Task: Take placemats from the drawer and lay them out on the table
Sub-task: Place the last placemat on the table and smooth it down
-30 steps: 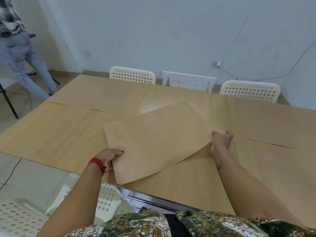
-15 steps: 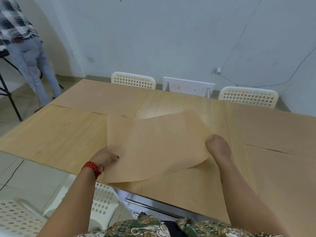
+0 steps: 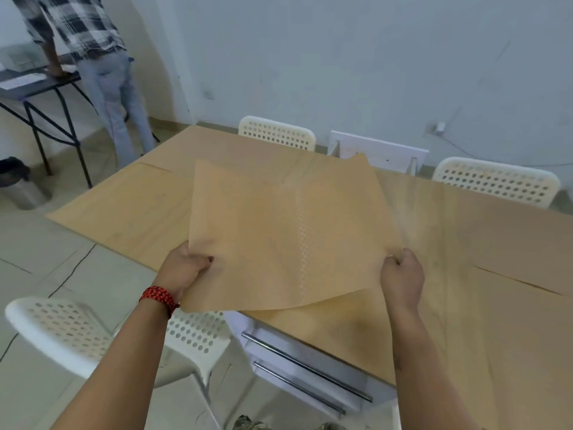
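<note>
Placemat (image 3: pixel 288 237) now lifted higher than a second ago: then it hung low and skewed over the near edge of the tabletop (image 3: pixel 483 243), now it is raised and tilted up toward the camera, far corners reaching toward the far edge, near edge hanging past the near edge of the tabletop above the drawers (image 3: pixel 297 367). Not touching the tabletop as far as visible. Judgement: a reposition or flip before laying, not yet placed. Other mats appear already down at the left and right corners, so the task looks well along.

Left hand (image 3: pixel 186 268) grips the near-left corner, thumb on top, fingers (image 3: pixel 208 259) closed onto the sheet. Right hand (image 3: pixel 402 276) is a closed fist pinching the near-right corner. Both clamped on the placemat, nothing else held. Sheet is thin and bends between the hands.
</note>
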